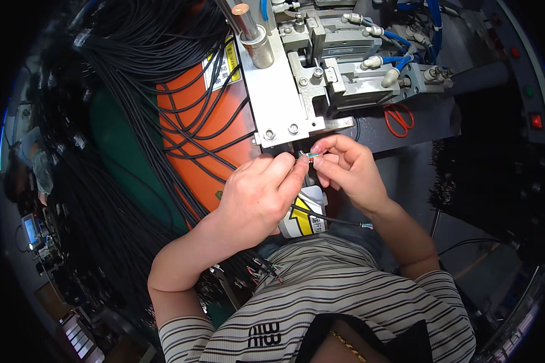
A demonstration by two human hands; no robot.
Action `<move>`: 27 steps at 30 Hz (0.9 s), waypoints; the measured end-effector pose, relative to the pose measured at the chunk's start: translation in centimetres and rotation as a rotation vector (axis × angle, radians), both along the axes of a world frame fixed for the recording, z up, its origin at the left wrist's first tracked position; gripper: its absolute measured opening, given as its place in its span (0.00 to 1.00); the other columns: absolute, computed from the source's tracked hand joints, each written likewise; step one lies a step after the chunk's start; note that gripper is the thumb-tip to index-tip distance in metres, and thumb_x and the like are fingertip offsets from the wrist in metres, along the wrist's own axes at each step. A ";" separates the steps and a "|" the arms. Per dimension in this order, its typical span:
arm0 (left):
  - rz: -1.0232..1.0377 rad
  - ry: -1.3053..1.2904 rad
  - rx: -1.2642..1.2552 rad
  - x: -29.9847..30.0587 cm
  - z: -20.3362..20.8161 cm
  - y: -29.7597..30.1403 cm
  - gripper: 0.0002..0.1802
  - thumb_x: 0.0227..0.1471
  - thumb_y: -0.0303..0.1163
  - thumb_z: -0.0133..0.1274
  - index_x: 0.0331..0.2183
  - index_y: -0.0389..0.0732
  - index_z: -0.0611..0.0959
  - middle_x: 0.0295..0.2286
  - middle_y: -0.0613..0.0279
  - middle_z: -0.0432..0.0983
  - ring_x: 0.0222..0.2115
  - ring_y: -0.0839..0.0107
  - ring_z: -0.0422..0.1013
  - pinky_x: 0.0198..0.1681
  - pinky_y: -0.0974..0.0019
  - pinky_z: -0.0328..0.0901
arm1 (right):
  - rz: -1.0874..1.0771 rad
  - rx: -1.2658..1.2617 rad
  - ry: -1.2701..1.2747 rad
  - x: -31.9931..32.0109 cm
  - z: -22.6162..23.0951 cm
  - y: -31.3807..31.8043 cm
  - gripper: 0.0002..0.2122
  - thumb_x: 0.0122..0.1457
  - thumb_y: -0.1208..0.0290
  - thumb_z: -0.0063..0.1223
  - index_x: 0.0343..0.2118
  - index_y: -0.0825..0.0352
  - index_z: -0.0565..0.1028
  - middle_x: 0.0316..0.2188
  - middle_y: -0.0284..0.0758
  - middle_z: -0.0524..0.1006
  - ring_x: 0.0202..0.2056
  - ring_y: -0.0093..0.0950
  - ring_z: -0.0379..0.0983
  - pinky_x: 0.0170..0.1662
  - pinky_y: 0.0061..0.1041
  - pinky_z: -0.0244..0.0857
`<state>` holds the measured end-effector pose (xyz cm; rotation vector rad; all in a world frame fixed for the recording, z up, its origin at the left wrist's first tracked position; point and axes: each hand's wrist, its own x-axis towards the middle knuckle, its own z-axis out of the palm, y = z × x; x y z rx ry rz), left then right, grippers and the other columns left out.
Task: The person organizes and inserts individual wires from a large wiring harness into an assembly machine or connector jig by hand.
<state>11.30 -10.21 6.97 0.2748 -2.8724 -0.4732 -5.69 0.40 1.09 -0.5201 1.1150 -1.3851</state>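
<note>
Just in front of the machine's metal plate (278, 103), my two hands meet at the stripped end of a black cable. My left hand (257, 190) is closed, its thumb and forefinger pinching the cable close to where the thin coloured wires (312, 156) come out. From the other side, my right hand (348, 169) pinches those wires, green and red among them, between thumb and fingertips. Below the hands a second black cable (327, 216) crosses a white label with a yellow arrow (303, 218); its end shows bare coloured wires.
A large bundle of black cables (145, 42) spreads over an orange surface (194, 115) and a green one (118, 127) at left. Pneumatic cylinders (363, 81) with blue hoses stand behind the plate. Red-handled scissors (398, 120) lie right of them. A lit red button (536, 121) is at far right.
</note>
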 end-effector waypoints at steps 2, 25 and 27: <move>0.003 0.001 -0.001 0.0 0.0 0.0 0.27 0.38 0.27 0.55 0.45 0.31 0.78 0.31 0.60 0.68 0.30 0.65 0.69 0.32 0.64 0.67 | 0.006 -0.001 -0.008 -0.1 -0.2 0.0 0.08 0.60 0.79 0.53 0.41 0.71 0.72 0.27 0.29 0.73 0.24 0.14 0.68 0.23 0.12 0.55; 0.000 0.001 -0.020 -0.1 0.1 0.0 0.24 0.41 0.27 0.54 0.44 0.31 0.78 0.30 0.61 0.68 0.29 0.67 0.69 0.32 0.65 0.67 | -0.052 -0.215 0.672 -0.3 0.4 -0.1 0.08 0.56 0.84 0.56 0.38 0.72 0.74 0.31 0.30 0.76 0.24 0.11 0.68 0.22 0.12 0.59; 0.003 0.000 -0.019 -0.1 0.1 0.0 0.23 0.41 0.27 0.54 0.44 0.31 0.78 0.30 0.61 0.68 0.29 0.67 0.69 0.32 0.65 0.67 | -0.056 -0.206 0.788 -0.3 0.9 -0.3 0.07 0.54 0.84 0.58 0.36 0.72 0.76 0.30 0.32 0.77 0.23 0.12 0.70 0.21 0.13 0.59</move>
